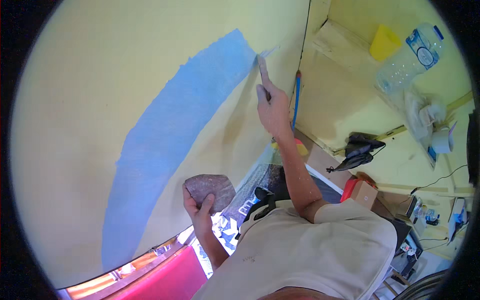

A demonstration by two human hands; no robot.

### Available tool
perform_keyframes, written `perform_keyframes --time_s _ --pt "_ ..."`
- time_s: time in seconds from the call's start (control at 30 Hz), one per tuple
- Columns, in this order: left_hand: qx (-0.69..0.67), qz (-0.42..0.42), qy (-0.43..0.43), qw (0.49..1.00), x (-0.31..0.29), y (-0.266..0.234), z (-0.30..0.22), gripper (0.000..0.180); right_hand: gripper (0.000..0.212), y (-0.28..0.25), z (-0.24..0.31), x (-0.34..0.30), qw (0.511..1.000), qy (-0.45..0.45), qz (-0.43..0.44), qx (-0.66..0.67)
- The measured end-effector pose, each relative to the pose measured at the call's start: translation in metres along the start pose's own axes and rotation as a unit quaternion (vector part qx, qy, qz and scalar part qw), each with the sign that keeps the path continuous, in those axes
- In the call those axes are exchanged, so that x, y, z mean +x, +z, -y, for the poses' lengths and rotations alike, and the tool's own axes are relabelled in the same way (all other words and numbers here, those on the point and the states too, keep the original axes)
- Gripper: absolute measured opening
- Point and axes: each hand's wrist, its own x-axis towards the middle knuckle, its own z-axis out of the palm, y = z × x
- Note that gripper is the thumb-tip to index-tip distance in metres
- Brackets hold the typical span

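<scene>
A broad, curved light-blue band (167, 125) with ragged edges runs up the cream wall (65, 115). At its upper right end, the index finger of my right hand (274, 107) is stretched out against the wall, next to a thin pale-blue smear (270, 51). The thumb stands apart from it, the other fingers curl in, and no tool shows in this hand. Lower down, my left hand (200, 212) grips a brown, rough-looking piece of sandpaper (210, 189), thumb on its face and fingers behind. The sandpaper is held close in front of the wall.
To the right, a shelf holds a yellow cup (385, 43) and a clear plastic bottle (407, 60). A blue stick (297, 100) stands by the wall corner. A black pouch (361, 149) hangs nearby. Boxes (361, 192) and a red panel (165, 280) lie lower.
</scene>
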Motion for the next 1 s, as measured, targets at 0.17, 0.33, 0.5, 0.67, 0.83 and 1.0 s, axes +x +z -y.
perform_keyframes --time_s 0.17,0.33,0.5,0.67,0.83,1.0 --pt "0.019 0.008 -0.013 1.000 0.006 0.007 0.000 0.067 0.061 -0.005 0.007 0.002 0.999 0.029 0.005 -0.017" --pt "0.021 0.033 -0.006 0.999 0.011 -0.002 0.006 0.066 0.058 -0.010 0.026 0.003 0.988 0.110 0.077 -0.070" --pt "0.010 0.057 0.001 0.998 0.012 -0.006 0.002 0.061 0.057 -0.005 0.015 -0.001 0.998 0.023 0.041 -0.043" --pt "-0.003 0.082 0.003 0.997 0.009 -0.018 0.001 0.059 0.059 -0.004 0.019 -0.008 0.997 0.016 0.034 -0.067" --pt "-0.008 0.065 -0.014 0.998 0.002 -0.021 -0.002 0.059 0.058 -0.005 0.035 0.006 0.983 0.113 0.052 -0.134" --pt "-0.008 0.078 -0.010 0.997 0.005 -0.029 -0.002 0.058 0.057 0.001 0.012 -0.003 0.999 0.009 0.009 -0.041"
